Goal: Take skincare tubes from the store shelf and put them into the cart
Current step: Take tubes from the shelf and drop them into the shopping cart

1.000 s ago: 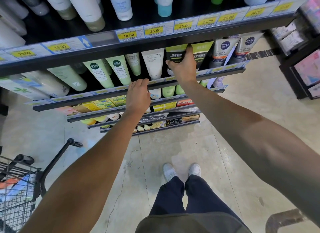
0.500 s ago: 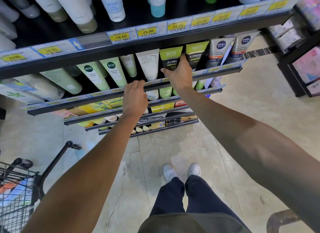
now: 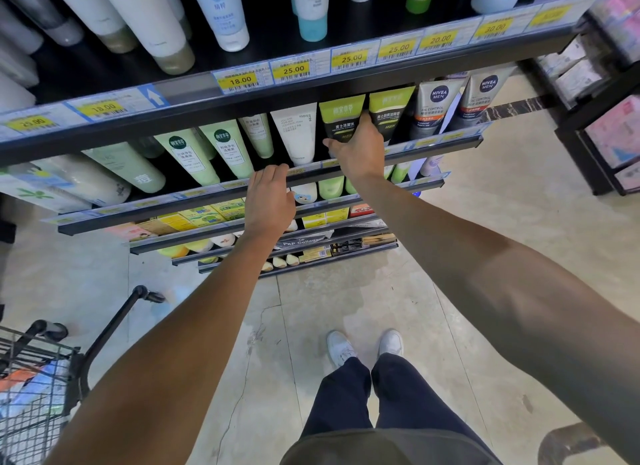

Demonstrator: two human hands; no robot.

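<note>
Right hand (image 3: 360, 153) reaches into the second shelf (image 3: 433, 142), fingers curled round a green-and-black tube (image 3: 341, 118); thumb on its left side, fingers on its right. The tube stands in its row behind the shelf's front rail, between a white tube (image 3: 294, 132) and a second green-and-black tube (image 3: 389, 113). Left hand (image 3: 268, 201) rests on the front rail of the same shelf, fingers together and bent over the edge, holding nothing. Wire cart (image 3: 31, 388) at the floor's lower left corner, some packets inside.
</note>
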